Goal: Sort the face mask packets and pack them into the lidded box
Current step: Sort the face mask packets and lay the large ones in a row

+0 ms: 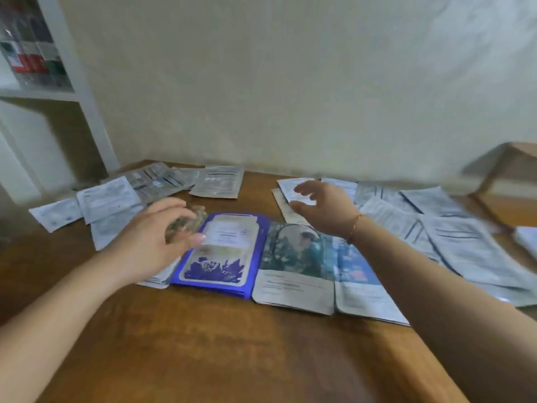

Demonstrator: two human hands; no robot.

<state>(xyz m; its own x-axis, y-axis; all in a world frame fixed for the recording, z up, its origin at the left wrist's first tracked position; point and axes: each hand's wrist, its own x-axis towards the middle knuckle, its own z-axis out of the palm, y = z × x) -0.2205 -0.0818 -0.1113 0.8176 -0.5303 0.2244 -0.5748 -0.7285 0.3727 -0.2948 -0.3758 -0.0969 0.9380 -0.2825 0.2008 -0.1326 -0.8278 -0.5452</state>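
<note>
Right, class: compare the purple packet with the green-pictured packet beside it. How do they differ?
The purple packet has a purple border and a flower print; the green-pictured packet shows a leafy photo above a white text panel. The purple packet lies partly under the left hand; the green-pictured packet lies below the raised right hand. Both lie flat on the wooden table, edges touching.

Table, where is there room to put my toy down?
Bare table lies in front, between the arms, below the purple packet. A small gap sits behind it, beside the grey packets. The right side is crowded with white packets.
</note>
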